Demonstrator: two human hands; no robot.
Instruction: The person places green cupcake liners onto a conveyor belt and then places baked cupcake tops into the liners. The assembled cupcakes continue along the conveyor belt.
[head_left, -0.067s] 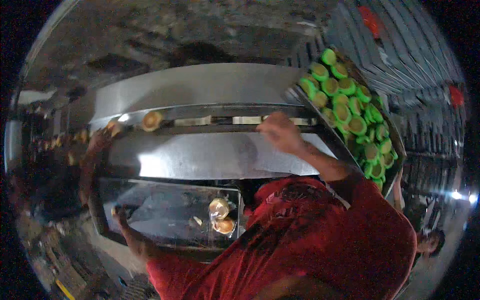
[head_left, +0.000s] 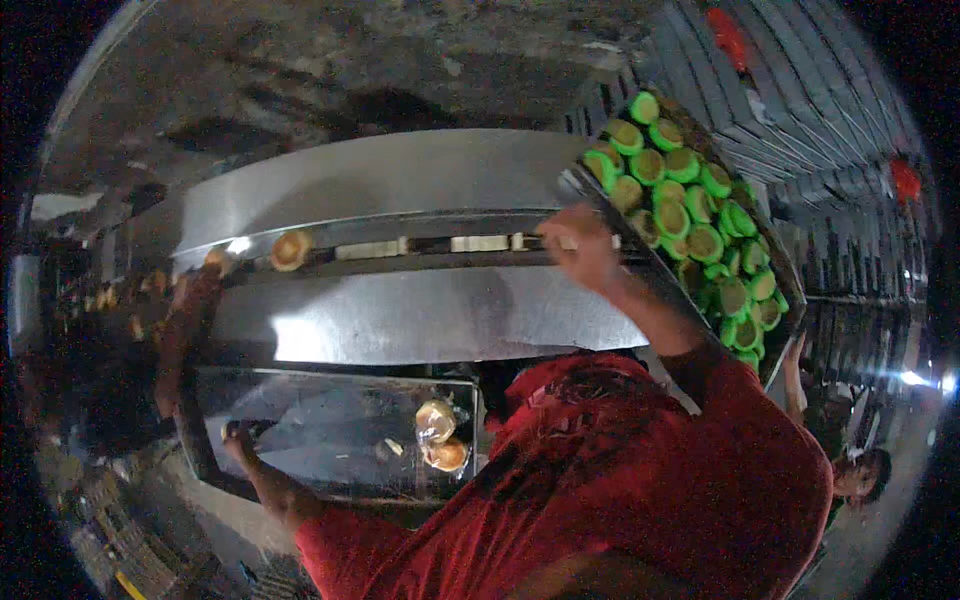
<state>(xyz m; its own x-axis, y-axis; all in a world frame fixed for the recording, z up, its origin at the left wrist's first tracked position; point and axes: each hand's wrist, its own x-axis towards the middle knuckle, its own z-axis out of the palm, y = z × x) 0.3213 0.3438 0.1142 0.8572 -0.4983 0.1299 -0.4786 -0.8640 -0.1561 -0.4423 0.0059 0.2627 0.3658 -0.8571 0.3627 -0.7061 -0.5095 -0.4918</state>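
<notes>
My right hand (head_left: 580, 248) is over the right end of a narrow channel (head_left: 430, 247) in a metal machine, beside a tray of green-rimmed round buns. Its fingers are curled in; what they hold, if anything, is hidden. In the channel lie pale block-like pieces, with a round brown bun (head_left: 292, 250) farther left. My left hand (head_left: 240, 440) rests over the left part of a dark flat tray (head_left: 320, 420); its fingers are too dark and small to read. Two round buns in clear wrap (head_left: 440, 437) lie at that tray's right side.
The tilted tray of green-rimmed buns (head_left: 690, 210) stands at the right. Another person's hand (head_left: 200, 285) is at the channel's left end by another bun. Stacked grey racks (head_left: 800, 90) with red parts fill the far right. Another person (head_left: 860, 475) is at the right edge.
The bun in the channel sits slightly farther left, and the pale pieces have shifted. My right hand has moved slightly right. My left hand stays over the dark tray.
</notes>
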